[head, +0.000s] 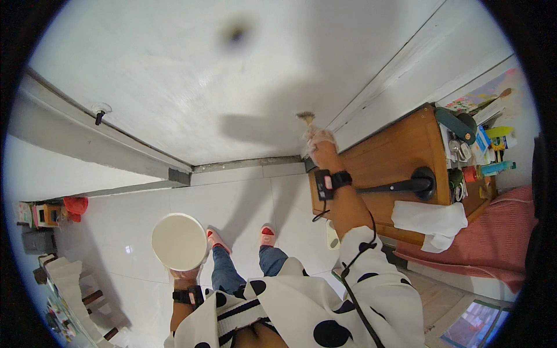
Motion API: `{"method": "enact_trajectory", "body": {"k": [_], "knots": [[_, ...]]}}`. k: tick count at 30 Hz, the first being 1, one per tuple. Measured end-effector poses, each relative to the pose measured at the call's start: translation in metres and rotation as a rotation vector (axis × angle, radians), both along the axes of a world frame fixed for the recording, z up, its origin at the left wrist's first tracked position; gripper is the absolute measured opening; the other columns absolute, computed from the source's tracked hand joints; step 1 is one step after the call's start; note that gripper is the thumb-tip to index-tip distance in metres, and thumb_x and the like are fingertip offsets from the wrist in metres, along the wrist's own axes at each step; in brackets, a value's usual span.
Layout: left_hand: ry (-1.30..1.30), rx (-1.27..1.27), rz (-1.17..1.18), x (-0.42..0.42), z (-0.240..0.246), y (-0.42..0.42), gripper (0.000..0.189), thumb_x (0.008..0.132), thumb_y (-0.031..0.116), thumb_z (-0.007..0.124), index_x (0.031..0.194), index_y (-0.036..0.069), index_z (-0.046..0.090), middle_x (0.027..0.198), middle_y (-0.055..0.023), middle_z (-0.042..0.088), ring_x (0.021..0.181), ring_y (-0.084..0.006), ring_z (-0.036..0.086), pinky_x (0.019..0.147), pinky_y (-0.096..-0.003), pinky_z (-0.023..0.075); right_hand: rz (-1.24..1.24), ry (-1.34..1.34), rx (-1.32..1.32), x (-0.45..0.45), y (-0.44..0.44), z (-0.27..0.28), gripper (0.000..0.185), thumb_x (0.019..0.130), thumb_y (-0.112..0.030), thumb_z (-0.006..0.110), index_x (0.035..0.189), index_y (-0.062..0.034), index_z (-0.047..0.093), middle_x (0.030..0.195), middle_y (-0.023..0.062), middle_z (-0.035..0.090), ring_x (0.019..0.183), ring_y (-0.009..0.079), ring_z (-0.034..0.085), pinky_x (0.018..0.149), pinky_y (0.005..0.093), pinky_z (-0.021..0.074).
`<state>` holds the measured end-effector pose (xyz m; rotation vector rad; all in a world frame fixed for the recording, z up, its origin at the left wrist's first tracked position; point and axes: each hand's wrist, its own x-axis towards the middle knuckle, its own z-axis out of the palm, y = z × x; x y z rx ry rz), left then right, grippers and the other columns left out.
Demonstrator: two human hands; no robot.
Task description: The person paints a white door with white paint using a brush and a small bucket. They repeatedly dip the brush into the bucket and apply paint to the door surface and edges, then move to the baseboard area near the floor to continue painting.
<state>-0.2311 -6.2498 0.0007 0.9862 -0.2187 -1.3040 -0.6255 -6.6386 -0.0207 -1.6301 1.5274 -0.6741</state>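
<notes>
My right hand (321, 143), in a clear plastic glove, grips the handle of a paintbrush (306, 117). The brush's bristles lie against a white door or wall panel (182, 95), near its lower right part; I cannot tell which kind of panel it is. Low on the left, my left hand (186, 276), also in a clear glove, holds a round white tub (179, 242) from the near side. The tub's inside looks off-white, and how full it is cannot be told. A dark door handle or knob (99, 116) sticks out at the panel's left.
A wooden cabinet (383, 152) with bottles, a black stand and a white cloth (428, 219) is close on the right. Beside it lies a red-pink cover (483, 243). A red bag (75, 206) and a cloth-covered table (65, 278) stand left on the tiled floor (230, 191).
</notes>
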Motion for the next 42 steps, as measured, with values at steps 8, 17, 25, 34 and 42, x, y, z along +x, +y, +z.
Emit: {"method": "enact_trajectory", "body": {"k": [8,17,25,34,42], "knots": [[-0.040,0.015,-0.057,-0.010,0.005,-0.004,0.074,0.088,0.055,0.051,0.143,0.009,0.034,0.138,-0.0203,0.046,0.116,-0.0377,0.053,0.088,-0.0603,0.0487,-0.326,-1.039,-0.098,0.029,0.050,0.241,0.016,0.096,-0.022,0.058,0.101,-0.0065,0.059,0.080,0.0006,0.057,0.066,0.0124,0.053,0.055,0.0247,0.0427],[0.069,0.099,0.028,-0.035,0.029,-0.008,0.076,0.087,0.059,0.051,0.143,0.010,0.036,0.138,-0.0181,0.048,0.115,-0.0364,0.054,0.091,-0.0605,0.0459,-0.227,-1.018,0.104,0.075,0.003,0.041,0.032,0.097,-0.039,0.054,0.097,-0.0073,0.056,0.076,0.0020,0.055,0.064,0.0157,0.053,0.056,0.0285,0.0424],[0.191,-0.005,0.108,-0.044,0.037,-0.028,0.064,0.090,0.053,0.051,0.144,0.021,0.035,0.133,-0.0205,0.046,0.108,-0.0371,0.057,0.069,-0.0502,0.0557,-0.340,-0.783,0.634,0.064,0.019,-0.191,0.023,0.097,-0.030,0.053,0.088,-0.0085,0.054,0.068,0.0040,0.054,0.059,0.0166,0.052,0.050,0.0305,0.0399],[0.369,0.056,0.155,-0.054,0.018,-0.052,0.067,0.090,0.053,0.052,0.146,0.020,0.033,0.137,-0.0217,0.043,0.111,-0.0366,0.055,0.073,-0.0489,0.0558,0.138,0.088,0.351,0.053,0.026,-0.236,0.021,0.096,-0.021,0.048,0.080,-0.0097,0.055,0.063,0.0017,0.054,0.051,0.0164,0.050,0.044,0.0327,0.0393],[0.377,0.008,0.141,-0.037,0.019,-0.025,0.068,0.089,0.055,0.052,0.144,0.019,0.035,0.138,-0.0216,0.042,0.114,-0.0382,0.053,0.075,-0.0529,0.0551,-0.074,-0.514,0.285,0.084,0.026,-0.019,0.026,0.098,-0.030,0.052,0.091,-0.0061,0.059,0.075,0.0005,0.056,0.059,0.0107,0.051,0.046,0.0228,0.0391]]}}
